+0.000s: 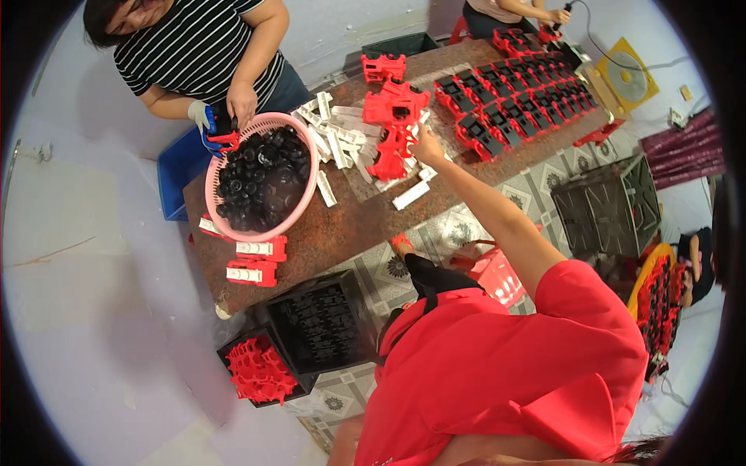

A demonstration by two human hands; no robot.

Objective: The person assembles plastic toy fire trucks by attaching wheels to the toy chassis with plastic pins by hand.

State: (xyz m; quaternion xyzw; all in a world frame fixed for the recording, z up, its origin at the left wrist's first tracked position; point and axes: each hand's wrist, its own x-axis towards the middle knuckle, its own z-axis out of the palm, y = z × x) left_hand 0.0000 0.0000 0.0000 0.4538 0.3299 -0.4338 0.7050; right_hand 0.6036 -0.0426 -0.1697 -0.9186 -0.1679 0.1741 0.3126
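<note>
The person's right hand (pixel 427 146) reaches over a speckled reddish-brown stone bench (pixel 357 225), its fingers at the edge of a row of glossy red plastic toy-vehicle bodies (pixel 392 105). The fingertips are partly hidden, so I cannot tell whether they grasp one or merely touch it. The left hand is out of view, its state unknown.

The red bodies lie in the middle of the bench, beside a loose heap of long white plastic pieces (pixel 334 144). To their right stand rows of red bodies with black plastic tops (pixel 513 101).

Left of the heap, a round pink plastic basket (pixel 313 163) holds shiny black round parts (pixel 260 175). Behind it, a co-worker in a black-and-white striped shirt (pixel 198 50) holds a small red piece (pixel 225 141). Red bodies topped with white pieces (pixel 260 249) sit near the bench's left end.
</note>
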